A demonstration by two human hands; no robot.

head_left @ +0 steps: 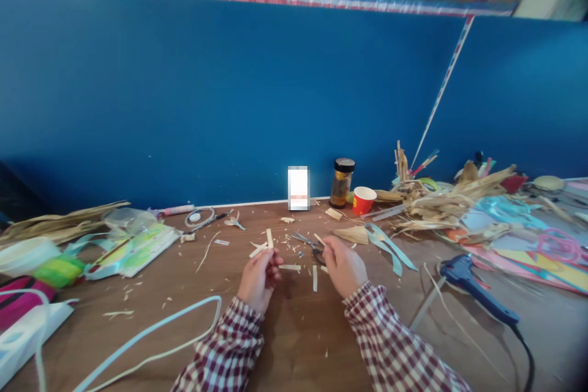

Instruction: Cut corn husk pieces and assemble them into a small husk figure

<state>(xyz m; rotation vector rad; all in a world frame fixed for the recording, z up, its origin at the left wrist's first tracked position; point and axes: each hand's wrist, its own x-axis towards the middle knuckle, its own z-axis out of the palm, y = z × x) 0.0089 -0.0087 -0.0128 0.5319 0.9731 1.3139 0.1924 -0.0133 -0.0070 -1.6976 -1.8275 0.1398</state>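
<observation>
My left hand (260,275) is closed in a pinch on a short pale straw strip (269,237) that stands upright above the fingers. My right hand (342,266) is closed too, pinching a small straw piece (318,239) close to a pair of scissors (307,242) lying on the brown table (294,343). Several cut straw strips and scraps (290,267) lie between and in front of the hands. Both sleeves are red-and-white checked.
A blue glue gun (473,285) with a black cord lies at the right. A red paper cup (364,200), a dark jar (342,182) and a heap of dried husks (441,202) stand by the blue partition. Coloured packets (133,248) and a light-blue strip (151,331) lie left.
</observation>
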